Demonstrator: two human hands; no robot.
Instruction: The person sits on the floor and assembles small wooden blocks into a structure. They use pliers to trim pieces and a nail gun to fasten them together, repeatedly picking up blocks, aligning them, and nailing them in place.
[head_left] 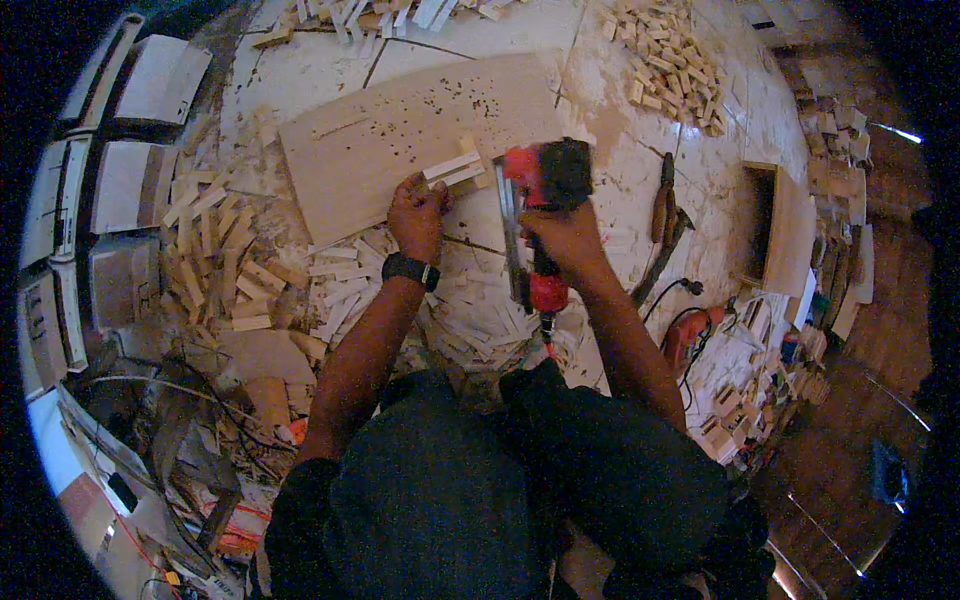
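Observation:
My left hand [417, 213] presses small pale wooden strips [453, 168] onto a large plywood board [400, 130] lying on the floor. A black watch sits on that wrist. My right hand [565, 240] grips a red and black nail gun [543, 185], its nose next to the strips at the board's right edge. The gun's red handle and hose end point back toward my lap.
Heaps of short wooden pieces lie at the left [225, 265], top [390, 12] and upper right [668, 60]. Pliers [664, 205] lie right of the gun. An open wooden box [775, 225] and a red power tool [690, 335] sit at right. Cables trail at lower left.

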